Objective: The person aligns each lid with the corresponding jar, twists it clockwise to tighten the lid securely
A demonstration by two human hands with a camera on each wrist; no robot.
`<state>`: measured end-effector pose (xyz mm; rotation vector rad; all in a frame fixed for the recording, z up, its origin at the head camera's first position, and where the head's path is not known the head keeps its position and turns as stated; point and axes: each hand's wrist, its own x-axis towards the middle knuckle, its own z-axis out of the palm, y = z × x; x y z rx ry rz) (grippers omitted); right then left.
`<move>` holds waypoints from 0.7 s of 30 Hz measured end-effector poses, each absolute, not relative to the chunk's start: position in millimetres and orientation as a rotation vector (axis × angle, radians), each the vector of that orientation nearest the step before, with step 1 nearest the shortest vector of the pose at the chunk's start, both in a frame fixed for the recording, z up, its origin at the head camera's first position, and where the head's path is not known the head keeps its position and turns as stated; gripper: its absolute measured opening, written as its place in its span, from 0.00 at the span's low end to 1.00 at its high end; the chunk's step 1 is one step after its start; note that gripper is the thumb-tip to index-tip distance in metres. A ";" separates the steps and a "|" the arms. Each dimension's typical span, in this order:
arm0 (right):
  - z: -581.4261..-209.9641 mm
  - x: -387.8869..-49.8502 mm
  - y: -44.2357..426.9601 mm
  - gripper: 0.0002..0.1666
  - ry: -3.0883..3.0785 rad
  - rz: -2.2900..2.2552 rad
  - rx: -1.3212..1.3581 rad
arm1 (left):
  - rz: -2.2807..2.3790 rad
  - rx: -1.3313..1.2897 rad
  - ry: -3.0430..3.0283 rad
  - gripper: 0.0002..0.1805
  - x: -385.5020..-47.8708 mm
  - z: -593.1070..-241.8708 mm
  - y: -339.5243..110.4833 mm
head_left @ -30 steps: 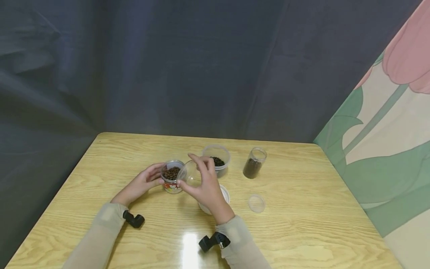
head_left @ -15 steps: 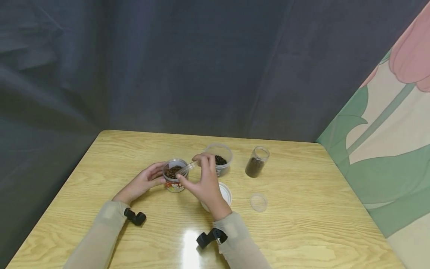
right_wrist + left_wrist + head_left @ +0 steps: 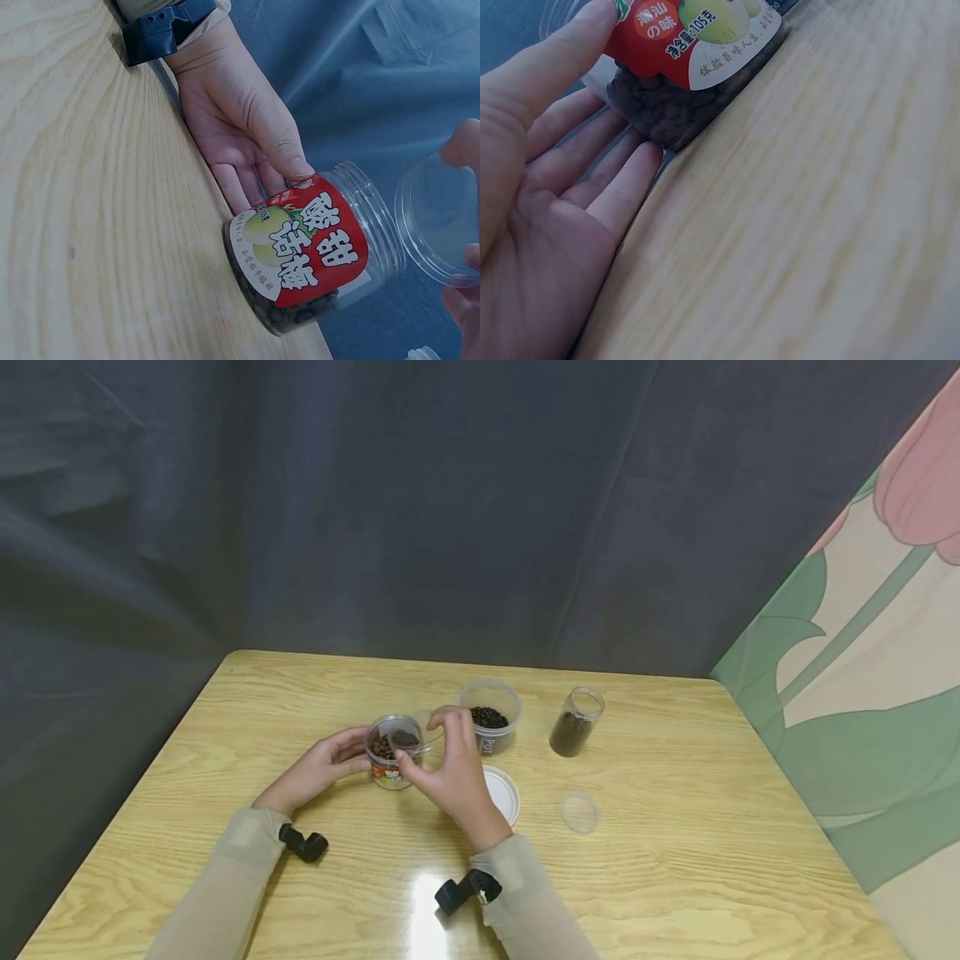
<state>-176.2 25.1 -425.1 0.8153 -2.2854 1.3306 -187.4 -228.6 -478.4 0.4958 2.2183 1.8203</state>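
A clear jar (image 3: 386, 776) with a red fruit label and brown bean-like pieces inside stands on the table. My left hand (image 3: 327, 766) holds its left side, the thumb at the front and the fingers behind, as the right wrist view shows. Between thumb and fingers my right hand (image 3: 454, 770) pinches a clear round lid (image 3: 411, 225) by its rim. That lid is tilted over the right part of the jar's mouth, and in the right wrist view it stands just apart from the threaded rim. In the left wrist view, the jar's upper part is cut off.
Behind my right hand stands a clear tub (image 3: 497, 740) holding dark beans. A tall clear jar (image 3: 572, 733), uncapped and partly filled with something dark, is farther right. A white lid (image 3: 504, 795) lies near my right wrist; a small clear lid (image 3: 581, 812) lies on the table (image 3: 675, 827).
My right hand has shifted slightly left and turned the clear lid from nearly upright to edge-on, then to a flatter tilt over the jar. My left hand has kept its hold.
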 end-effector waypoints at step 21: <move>-429.7 -178.0 19.1 0.23 -2.450 1.243 0.887 | 1.798 0.526 2.229 0.34 -190.9 -485.9 -225.4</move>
